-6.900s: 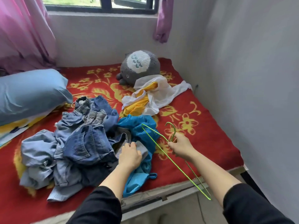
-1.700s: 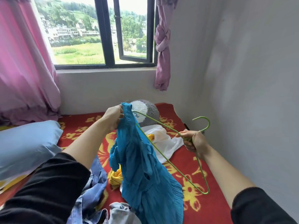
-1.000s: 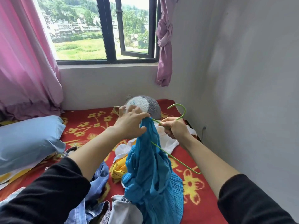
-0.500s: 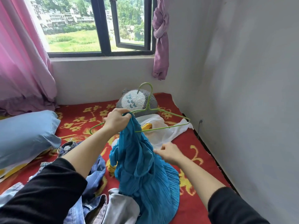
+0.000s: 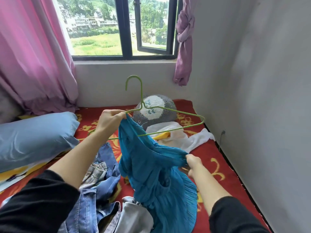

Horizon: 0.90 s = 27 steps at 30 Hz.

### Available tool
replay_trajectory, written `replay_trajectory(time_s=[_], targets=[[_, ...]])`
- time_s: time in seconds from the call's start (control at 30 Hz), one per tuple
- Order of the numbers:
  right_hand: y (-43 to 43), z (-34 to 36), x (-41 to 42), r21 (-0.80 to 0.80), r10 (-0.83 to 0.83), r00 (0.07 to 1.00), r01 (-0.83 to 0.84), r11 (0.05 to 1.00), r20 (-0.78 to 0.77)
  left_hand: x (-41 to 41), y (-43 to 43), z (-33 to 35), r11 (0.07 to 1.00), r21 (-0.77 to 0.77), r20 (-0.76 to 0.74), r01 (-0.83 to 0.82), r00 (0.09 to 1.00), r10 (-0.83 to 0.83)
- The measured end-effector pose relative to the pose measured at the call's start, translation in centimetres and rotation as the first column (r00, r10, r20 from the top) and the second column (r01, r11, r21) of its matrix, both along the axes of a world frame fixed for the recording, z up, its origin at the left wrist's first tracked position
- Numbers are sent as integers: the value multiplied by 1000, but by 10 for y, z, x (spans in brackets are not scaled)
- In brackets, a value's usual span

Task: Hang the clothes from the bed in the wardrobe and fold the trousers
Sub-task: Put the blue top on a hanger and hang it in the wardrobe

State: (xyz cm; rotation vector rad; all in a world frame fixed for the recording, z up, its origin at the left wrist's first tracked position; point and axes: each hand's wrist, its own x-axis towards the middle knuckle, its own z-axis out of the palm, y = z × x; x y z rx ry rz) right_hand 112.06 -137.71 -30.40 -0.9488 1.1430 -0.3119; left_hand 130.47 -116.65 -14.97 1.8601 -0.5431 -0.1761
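To your left lies a light blue pillow (image 5: 33, 137). At the far end you see a round grey plush toy (image 5: 161, 115) with a white patch, below a dark-framed window (image 5: 124, 27) whose right pane stands ajar onto green fields and buildings. A pink curtain (image 5: 33, 56) hangs at the far left. A purple curtain (image 5: 185, 39), knotted, hangs at the window's right. A white wall (image 5: 269, 98) runs along your right.

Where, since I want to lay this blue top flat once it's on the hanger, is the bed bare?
Barest: the red blanket strip between the right hand gripping the blue top and the right wall. A smaller patch lies between pillow and plush toy. Crowded: jeans at lower left, white clothes before the toy.
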Motion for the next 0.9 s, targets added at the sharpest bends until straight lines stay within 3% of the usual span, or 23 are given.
replay_trajectory(time_s=[0.07, 0.13, 0.4, 0.53, 0.7, 0.9], targets=[[-27, 16, -1, 75, -136, 983, 127, 989, 127, 7, 12, -8, 1000, 25, -3, -12, 1000, 12], [-43, 29, -2, 67, -163, 975, 155, 986, 149, 10, 19, -18, 998, 65, -1, 3, 1000, -3], [-63, 73, -6, -203, -95, 995, 97, 974, 17, 16, 14, -28, 985, 150, 38, 86, 995, -92], [-74, 89, -6, -306, -62, 996, 40, 951, -63, 16, 12, -24, 995, 59, 10, 76, 997, -77], [-75, 90, -4, -257, 29, 994, -55, 965, -103, 9, 16, -21, 993, -110, -80, 35, 996, -44], [-67, 108, -5, -269, -18, 999, 6, 963, -42, 9, 31, -24, 996, -4, -34, 92, 995, -92]])
